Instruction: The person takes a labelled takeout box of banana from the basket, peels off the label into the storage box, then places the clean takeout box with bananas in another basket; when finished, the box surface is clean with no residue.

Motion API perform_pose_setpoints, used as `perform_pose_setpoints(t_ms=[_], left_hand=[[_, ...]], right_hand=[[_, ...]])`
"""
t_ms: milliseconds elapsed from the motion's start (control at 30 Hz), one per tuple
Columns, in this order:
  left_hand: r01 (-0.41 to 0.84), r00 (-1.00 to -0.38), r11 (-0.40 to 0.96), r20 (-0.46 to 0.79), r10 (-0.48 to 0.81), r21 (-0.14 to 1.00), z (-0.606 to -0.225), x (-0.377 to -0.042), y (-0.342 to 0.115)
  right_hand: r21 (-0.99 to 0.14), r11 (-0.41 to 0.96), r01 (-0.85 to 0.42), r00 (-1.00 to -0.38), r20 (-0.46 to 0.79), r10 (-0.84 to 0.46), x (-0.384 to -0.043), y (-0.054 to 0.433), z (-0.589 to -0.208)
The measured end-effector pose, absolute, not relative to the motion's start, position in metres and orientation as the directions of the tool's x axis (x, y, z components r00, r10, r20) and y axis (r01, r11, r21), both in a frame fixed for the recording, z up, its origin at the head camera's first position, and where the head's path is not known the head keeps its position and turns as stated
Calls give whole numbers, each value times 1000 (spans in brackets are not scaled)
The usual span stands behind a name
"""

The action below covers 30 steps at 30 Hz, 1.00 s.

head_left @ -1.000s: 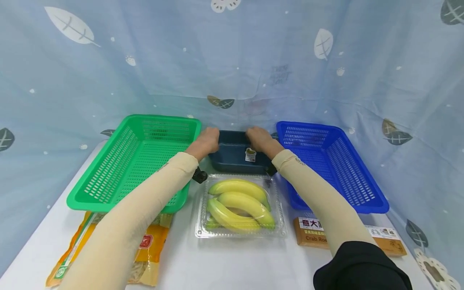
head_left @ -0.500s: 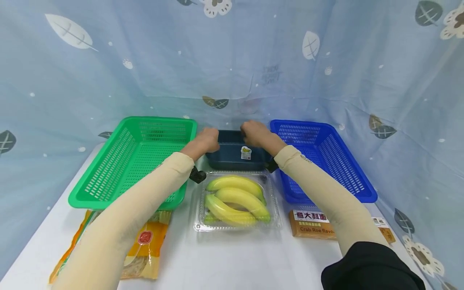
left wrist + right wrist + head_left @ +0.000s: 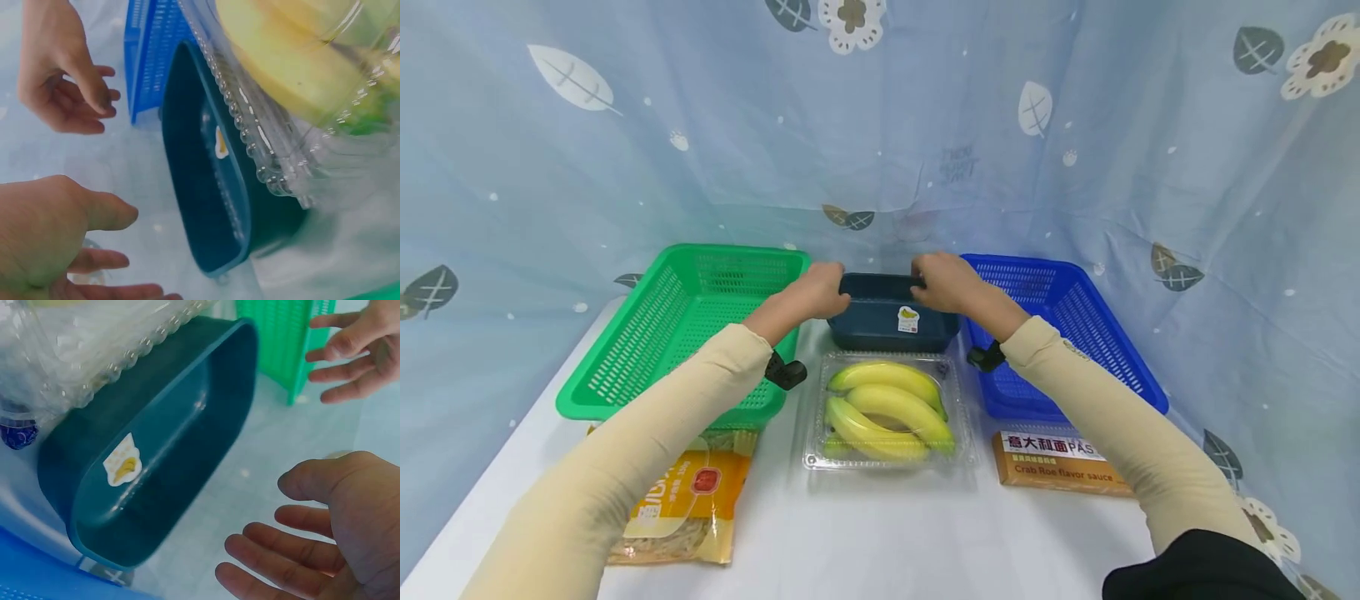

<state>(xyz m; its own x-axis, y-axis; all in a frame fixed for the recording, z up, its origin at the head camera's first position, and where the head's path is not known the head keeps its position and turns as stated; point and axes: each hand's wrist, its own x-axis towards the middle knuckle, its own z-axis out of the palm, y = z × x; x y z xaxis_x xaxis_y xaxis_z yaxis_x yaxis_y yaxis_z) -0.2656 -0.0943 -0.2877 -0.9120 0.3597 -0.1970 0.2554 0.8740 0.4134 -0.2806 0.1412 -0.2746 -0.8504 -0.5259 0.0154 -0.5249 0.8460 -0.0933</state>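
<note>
A dark teal plastic basin [image 3: 876,337] stands at the back between two baskets. Inside it a white sticker with a banana picture [image 3: 124,462] shows. My left hand [image 3: 812,293] is at the basin's left end, fingers spread and holding nothing in the left wrist view. At the other end is my right hand [image 3: 951,290]; its fingers [image 3: 281,556] are relaxed, apart from the rim and with nothing in them. Right in front of the basin lies a clear plastic box [image 3: 966,454] with several bananas [image 3: 887,417] inside, its ridged edge close to the basin's wall.
A green basket [image 3: 625,367] stands on the left, a blue basket [image 3: 1105,342] on the right. An orange food bag [image 3: 706,508] lies before the green one, a brown pasta box [image 3: 1052,471] before the blue one. A blue curtain [image 3: 880,125] hangs behind.
Both hands have loosened from curled fingers and drawn a little outward from the basin. The basin and the banana box stay in place. The head view has shifted slightly.
</note>
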Motion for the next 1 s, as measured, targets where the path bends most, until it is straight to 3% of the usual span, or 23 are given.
perform_pose_setpoints(t_ms=[1000], left_hand=[[321, -912, 765, -35, 408, 559, -306, -167, -105]], right_hand=[[-162, 768, -619, -781, 230, -581, -181, 168, -281]])
